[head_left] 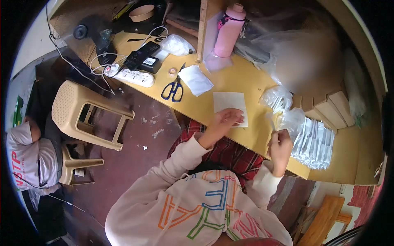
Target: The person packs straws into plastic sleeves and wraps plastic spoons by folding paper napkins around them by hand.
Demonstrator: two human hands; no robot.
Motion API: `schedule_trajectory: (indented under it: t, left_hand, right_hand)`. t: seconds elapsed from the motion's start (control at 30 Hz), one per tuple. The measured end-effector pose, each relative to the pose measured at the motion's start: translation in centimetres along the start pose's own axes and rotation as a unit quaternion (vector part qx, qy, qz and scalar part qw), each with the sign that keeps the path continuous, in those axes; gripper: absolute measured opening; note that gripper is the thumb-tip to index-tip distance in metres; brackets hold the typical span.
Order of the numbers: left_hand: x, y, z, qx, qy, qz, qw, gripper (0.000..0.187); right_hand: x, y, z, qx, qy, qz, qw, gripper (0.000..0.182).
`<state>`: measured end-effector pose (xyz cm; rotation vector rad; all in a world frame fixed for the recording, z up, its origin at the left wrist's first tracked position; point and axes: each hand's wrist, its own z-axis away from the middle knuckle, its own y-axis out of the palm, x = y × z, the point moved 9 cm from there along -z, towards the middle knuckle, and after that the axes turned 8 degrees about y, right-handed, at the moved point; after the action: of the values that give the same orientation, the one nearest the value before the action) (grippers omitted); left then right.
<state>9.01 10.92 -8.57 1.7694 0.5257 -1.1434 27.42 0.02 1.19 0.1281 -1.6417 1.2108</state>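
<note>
A white square sheet of paper (pixel 228 99) lies on the yellow tabletop (pixel 193 107) in front of me. My left hand (pixel 225 123) is over its lower edge, fingers loosely bent and apart, with nothing seen in them. Off to the right, my right hand (pixel 281 146) is closed around a thin whitish strip (pixel 270 121), which points up and away from me; its exact kind is too blurred to tell. Beside that hand lie a clear plastic bag (pixel 290 119) and rows of stacked white folded packets (pixel 314 143). Another bag with white pieces (pixel 277 98) sits farther back.
Blue-handled scissors (pixel 174 89), a tape roll (pixel 172 71) and a white paper stack (pixel 196 80) lie left of the sheet. Farther out are a power strip (pixel 131 76) and a pink bottle (pixel 230 30). Cardboard boxes (pixel 328 108) stand right. Another person (pixel 33 156) sits beyond a stool (pixel 76 108).
</note>
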Motion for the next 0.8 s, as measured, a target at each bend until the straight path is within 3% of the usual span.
schedule_trajectory:
  t: [0.1,0.2,0.3,0.37,0.4,0.43,0.5,0.6,0.67,0.73,0.8]
  left_hand:
    - [0.0,2.4,1.0,-0.004,-0.120,0.114,0.986,0.043]
    - [-0.9,2.3,0.5,-0.026,-0.077,0.230,0.970,0.039]
    - [-3.5,-0.4,0.3,-0.084,-0.037,0.227,0.969,0.032]
    - [-4.1,-1.8,0.4,-0.086,-0.023,0.204,0.975,0.031]
    - [-4.4,-2.5,0.5,-0.088,-0.017,0.192,0.977,0.030]
    - [-4.7,-2.7,0.8,-0.083,-0.022,0.199,0.976,0.028]
    - [-4.7,-2.8,1.1,-0.091,-0.009,0.192,0.977,0.026]
    - [-5.0,-2.2,1.1,-0.108,0.036,0.183,0.976,0.026]
    - [-5.1,-0.8,1.1,-0.097,0.046,0.160,0.981,0.027]
    - [-5.3,0.8,1.0,-0.064,0.038,0.121,0.990,0.028]
    - [-5.1,0.1,0.6,-0.036,0.077,-0.008,0.996,0.032]
  right_hand:
    - [2.1,1.6,4.0,0.032,-0.055,-0.036,0.997,0.011]
    - [3.9,5.8,7.1,0.198,-0.080,-0.098,0.972,0.008]
    - [3.8,8.8,7.4,0.320,-0.049,-0.094,0.942,0.011]
    - [0.7,8.1,4.2,0.294,0.023,-0.082,0.952,0.016]
    - [-1.1,7.0,0.9,0.208,0.027,-0.091,0.973,0.025]
    - [-1.8,4.8,-2.1,0.083,0.005,-0.018,0.996,0.031]
    - [-1.5,2.5,-5.4,-0.023,-0.062,0.054,0.996,0.034]
    - [-0.5,4.6,-5.5,0.108,-0.048,-0.109,0.987,0.034]
    - [2.2,9.3,-1.6,0.271,-0.035,-0.192,0.943,0.034]
    - [4.2,12.5,1.8,0.326,-0.110,-0.163,0.924,0.030]
    - [4.5,13.7,3.4,0.374,-0.076,-0.208,0.901,0.029]
